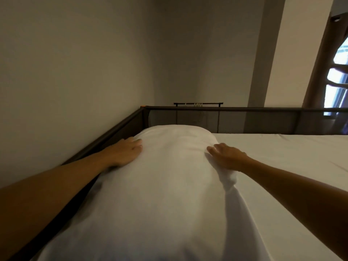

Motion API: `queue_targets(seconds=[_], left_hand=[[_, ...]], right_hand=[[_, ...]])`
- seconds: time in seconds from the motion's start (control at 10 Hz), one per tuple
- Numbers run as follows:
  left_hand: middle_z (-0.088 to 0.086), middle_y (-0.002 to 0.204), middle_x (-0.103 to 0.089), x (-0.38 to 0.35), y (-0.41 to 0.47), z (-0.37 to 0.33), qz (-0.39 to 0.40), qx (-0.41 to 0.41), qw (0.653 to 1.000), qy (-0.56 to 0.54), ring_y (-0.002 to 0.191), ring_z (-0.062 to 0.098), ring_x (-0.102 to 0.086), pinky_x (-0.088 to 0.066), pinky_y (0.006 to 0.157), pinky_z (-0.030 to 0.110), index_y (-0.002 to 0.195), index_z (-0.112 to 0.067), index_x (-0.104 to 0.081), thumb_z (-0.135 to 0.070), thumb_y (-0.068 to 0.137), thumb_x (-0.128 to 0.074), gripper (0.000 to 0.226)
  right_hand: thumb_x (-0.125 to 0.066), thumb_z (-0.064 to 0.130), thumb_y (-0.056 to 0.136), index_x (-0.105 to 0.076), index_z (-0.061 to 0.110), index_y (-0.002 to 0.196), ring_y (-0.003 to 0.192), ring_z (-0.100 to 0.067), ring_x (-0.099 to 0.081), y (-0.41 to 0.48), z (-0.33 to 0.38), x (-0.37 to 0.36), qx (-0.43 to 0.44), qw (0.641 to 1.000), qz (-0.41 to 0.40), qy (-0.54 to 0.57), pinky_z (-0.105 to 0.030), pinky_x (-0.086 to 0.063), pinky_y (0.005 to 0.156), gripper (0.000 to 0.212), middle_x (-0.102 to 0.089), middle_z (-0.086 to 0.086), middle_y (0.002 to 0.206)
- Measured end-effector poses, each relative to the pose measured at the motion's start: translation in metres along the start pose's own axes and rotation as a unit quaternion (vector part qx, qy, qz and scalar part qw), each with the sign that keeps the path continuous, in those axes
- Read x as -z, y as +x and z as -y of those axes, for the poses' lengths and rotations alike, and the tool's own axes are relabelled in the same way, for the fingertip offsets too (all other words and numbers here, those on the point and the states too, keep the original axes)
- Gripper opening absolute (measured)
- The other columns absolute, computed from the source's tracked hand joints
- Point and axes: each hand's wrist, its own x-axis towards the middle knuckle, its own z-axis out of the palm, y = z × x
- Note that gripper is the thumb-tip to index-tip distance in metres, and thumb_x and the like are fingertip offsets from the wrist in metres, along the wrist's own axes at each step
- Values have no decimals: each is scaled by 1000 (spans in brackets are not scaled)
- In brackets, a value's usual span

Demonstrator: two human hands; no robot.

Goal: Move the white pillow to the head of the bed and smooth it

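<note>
At the bed's far corner, white pillow (175,147) lies lengthwise along the dark rail (105,136). Left hand (126,151) and right hand (226,157) rest flat on its sides, fingers spread, gripping nothing; likely pressing it smooth.

The room is dim and warm-toned, lit mainly by an overexposed window (337,80) at the right edge. Soft shadows fall beside the pillow (169,176), and wide-angle distortion tilts the walls. Everything looks slightly soft and grainy.
</note>
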Motion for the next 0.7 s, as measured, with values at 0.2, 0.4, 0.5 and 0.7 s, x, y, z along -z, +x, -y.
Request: queue_targets(seconds=[0.2, 0.4, 0.5, 0.7], left_hand=[[-3, 162, -3, 5, 46, -42, -14, -83, 996, 5, 147, 17, 0, 5, 108, 22, 151, -27, -10, -45, 99, -18, 56], [-5, 162, -5, -29, 66, -41, 23, -112, 992, -61, 147, 13, -5, -3, 118, 35, 149, -39, -13, -57, 94, -21, 58], [-3, 161, -9, -23, 67, -21, 27, -69, 995, -73, 146, 14, -10, -3, 114, 29, 149, -37, -15, -56, 95, -20, 58], [6, 160, -15, 6, 46, 8, 20, 24, 999, -21, 145, 24, -18, -12, 116, 34, 151, -25, -16, -53, 96, -15, 61]], right_hand=[[-20, 61, 92, -25, 23, 148, 142, -35, -21, 31, 47, 5, 88, 995, -43, 0, -58, -20, 111, 67, -19, -6, 159], [-17, 62, 91, -25, 30, 146, 143, -32, -17, 44, 63, -28, 124, 992, 3, 11, -52, -16, 110, 64, -20, 0, 158], [-18, 55, 93, -39, 22, 139, 135, -29, -33, 46, 43, -26, 98, 995, 19, 27, -47, -24, 110, 60, -36, -7, 150], [-24, 48, 98, -41, 8, 137, 125, -35, -45, 33, 13, 11, -16, 998, 61, -14, -43, -32, 102, 58, -45, -19, 142]])
